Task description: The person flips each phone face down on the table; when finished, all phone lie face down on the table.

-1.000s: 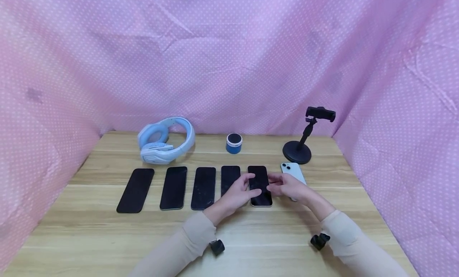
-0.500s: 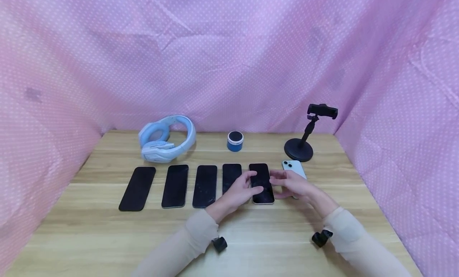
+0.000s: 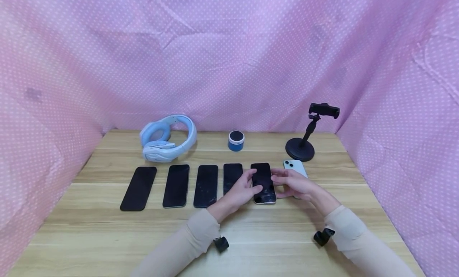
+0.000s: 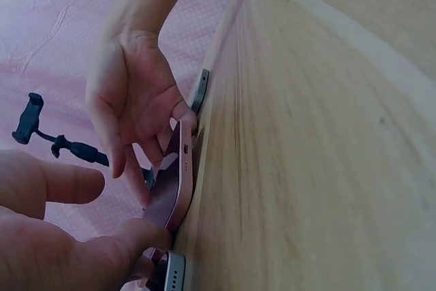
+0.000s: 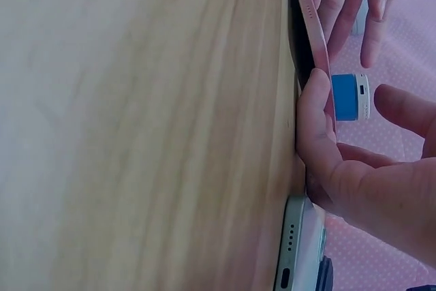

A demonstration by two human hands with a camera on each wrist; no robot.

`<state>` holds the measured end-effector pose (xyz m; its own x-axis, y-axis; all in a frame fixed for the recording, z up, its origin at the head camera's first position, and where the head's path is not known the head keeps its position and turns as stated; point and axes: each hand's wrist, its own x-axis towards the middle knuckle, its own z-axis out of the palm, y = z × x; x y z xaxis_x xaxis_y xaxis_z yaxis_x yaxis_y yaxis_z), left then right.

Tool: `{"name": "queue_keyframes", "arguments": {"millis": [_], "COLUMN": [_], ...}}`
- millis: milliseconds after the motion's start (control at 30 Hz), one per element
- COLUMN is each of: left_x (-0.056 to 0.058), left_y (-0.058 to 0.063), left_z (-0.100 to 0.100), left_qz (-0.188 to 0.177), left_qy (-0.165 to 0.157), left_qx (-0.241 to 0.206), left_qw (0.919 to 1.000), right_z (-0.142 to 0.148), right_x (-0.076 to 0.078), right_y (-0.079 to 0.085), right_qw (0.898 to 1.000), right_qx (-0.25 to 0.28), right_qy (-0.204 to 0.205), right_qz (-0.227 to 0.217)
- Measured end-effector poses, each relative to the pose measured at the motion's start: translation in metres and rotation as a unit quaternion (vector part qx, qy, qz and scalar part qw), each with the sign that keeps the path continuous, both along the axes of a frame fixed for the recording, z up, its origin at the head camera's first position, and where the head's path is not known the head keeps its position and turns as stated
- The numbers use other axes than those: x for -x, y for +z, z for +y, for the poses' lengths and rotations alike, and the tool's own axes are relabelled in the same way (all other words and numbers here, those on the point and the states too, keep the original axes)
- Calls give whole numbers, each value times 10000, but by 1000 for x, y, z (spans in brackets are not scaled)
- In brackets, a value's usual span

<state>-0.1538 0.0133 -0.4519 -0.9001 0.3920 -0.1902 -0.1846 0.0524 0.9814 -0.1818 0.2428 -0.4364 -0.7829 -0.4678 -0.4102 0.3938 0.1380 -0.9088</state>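
Observation:
A smartphone (image 3: 263,179) lies screen up between my two hands, and its pink rim (image 4: 185,168) shows in the left wrist view. It stands tilted there, its right side raised off the wooden table. My left hand (image 3: 236,194) reaches over its left side with thumb and forefinger spread across the dark screen. My right hand (image 3: 295,185) is at the right side. One of its fingers (image 5: 315,97) lies along the raised edge in the right wrist view, with another digit held well apart. A pale phone (image 3: 301,170), back up, is partly hidden beneath the right hand.
To the left lie several more dark phones, including one (image 3: 206,185) near the left wrist. Behind the row stand blue headphones (image 3: 170,151), a small blue speaker (image 3: 236,144) and a black phone stand (image 3: 300,149). A pink dotted curtain (image 3: 229,61) encloses the table (image 3: 107,237).
The smartphone's right side has risen a little and a reflection now shows on its screen. The right hand's fingers have shifted along that edge. The whole view has drifted slightly.

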Motion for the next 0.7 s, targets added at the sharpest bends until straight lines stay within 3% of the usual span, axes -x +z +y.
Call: {"name": "queue_keyframes", "arguments": {"millis": [133,400,700], "left_x": [1,5,9], "left_y": [-1,-1,-3], "left_z": [1,5,14], "left_qz": [35,48,156], "left_qy": [-27,33,-90], "left_qx": [73,120,112], "left_qw": [10000,9999,9998], "right_z": [2,5,5], "right_x": [1,-1,0], "right_y": [3,6,4], "right_qw": [9998,9947,9940], "right_qx": [148,956,1060], "right_qy": [-34,20,8], "right_qz": [-146,-380,-269]}}
